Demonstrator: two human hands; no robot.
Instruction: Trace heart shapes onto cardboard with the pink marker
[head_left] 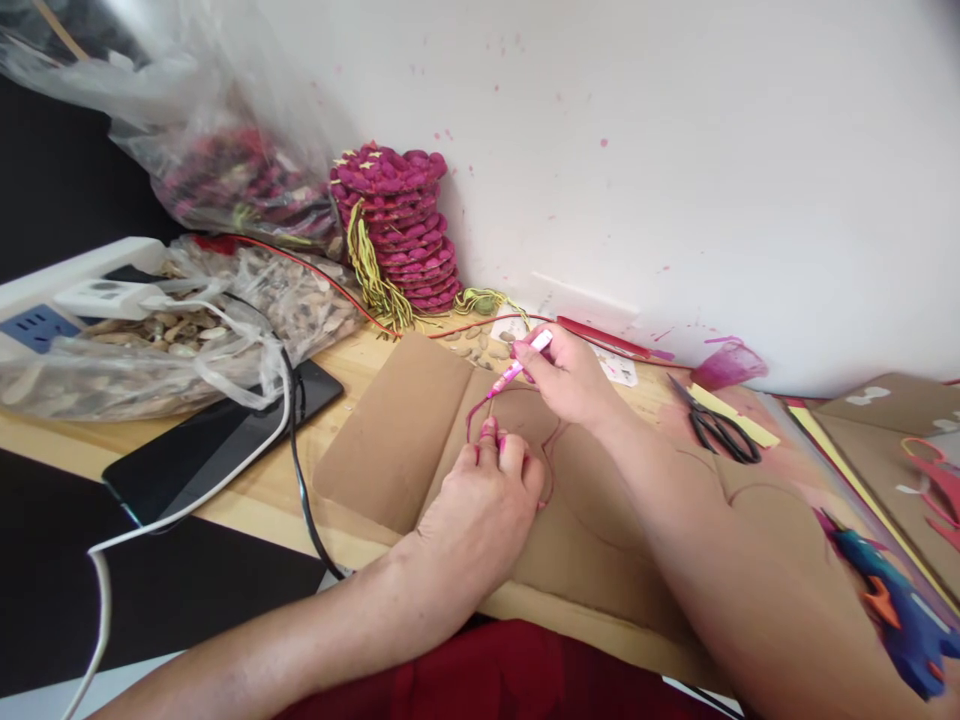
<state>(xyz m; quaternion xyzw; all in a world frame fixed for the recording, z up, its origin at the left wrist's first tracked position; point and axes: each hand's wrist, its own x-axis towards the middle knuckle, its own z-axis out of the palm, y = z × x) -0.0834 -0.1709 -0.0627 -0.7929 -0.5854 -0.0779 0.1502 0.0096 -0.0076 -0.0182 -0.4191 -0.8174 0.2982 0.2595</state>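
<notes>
My right hand (566, 375) grips a white-and-pink pen (519, 368), its tip slanting down to the left toward a brown cardboard sheet (390, 440). From the tip a dark pink curved line or strand runs toward my left hand; I cannot tell which it is. My left hand (491, 490) rests on the cardboard just below the pen, its fingers bunched together, and what lies under them is hidden. Pink stains mark the fingertips. Thin reddish curved outlines show on the cardboard, partly covered by my right forearm.
A stack of magenta braided rounds (409, 230) stands by the wall. Bags of shells (187, 335), a power strip (45, 320), a black phone (217, 450) and cables lie left. Black scissors (720, 425), a blue glue gun (892, 600) and red scissors (937, 480) lie right.
</notes>
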